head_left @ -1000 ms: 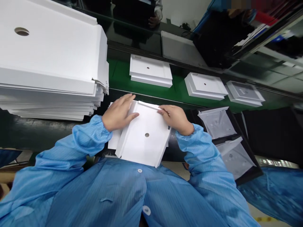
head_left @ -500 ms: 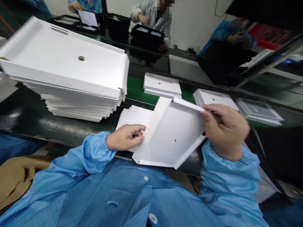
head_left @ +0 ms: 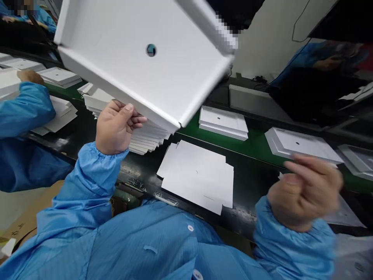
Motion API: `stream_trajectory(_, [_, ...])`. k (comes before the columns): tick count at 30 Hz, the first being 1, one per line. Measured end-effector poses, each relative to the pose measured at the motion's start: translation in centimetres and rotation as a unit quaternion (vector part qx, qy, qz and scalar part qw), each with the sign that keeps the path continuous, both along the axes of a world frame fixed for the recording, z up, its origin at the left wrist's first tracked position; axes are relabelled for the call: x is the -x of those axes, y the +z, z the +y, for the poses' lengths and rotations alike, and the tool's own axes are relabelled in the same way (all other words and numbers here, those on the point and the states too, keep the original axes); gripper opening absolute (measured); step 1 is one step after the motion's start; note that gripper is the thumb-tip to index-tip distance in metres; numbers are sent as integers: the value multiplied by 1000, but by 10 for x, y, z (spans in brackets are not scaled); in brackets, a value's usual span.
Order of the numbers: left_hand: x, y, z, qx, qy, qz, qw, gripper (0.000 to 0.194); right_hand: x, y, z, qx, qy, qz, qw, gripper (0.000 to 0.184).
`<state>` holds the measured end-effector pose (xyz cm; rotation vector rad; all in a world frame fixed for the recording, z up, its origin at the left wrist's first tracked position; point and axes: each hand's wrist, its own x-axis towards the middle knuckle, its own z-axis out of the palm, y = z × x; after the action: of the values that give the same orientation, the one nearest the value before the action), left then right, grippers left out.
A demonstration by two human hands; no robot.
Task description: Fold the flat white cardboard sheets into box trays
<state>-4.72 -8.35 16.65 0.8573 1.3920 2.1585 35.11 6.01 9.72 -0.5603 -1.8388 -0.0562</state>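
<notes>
Pinching one tray [head_left: 142,74] by its near wall, the left hand [head_left: 115,126] holds it above one stack [head_left: 148,140]. The right hand [head_left: 305,190] is blurred, half curled; its grip I cannot tell. One sheet pile [head_left: 186,175] lies between the hands; three boxes [head_left: 223,122] sit right of the stack.

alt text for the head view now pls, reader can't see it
A person's left hand holds up a shallow, tilted white tray by its edge, a round hole in its base; the right hand, blurred, is apart from it. Flat white sheets lie on the dark table, with white boxes on a green strip beyond.
</notes>
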Motion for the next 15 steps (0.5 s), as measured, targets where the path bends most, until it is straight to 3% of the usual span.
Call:
stream_trajectory(6, [23, -18, -3, 130, 28, 11, 991, 26, 41, -31, 13, 82, 62, -149, 983, 18])
stream_trajectory(13, [38, -16, -14, 182, -52, 52, 980, 34, 51, -86, 53, 173, 78, -308, 932, 32])
stream_trajectory(15, [38, -15, -11, 185, -32, 67, 980, 35, 55, -102, 64, 206, 69, -346, 913, 37])
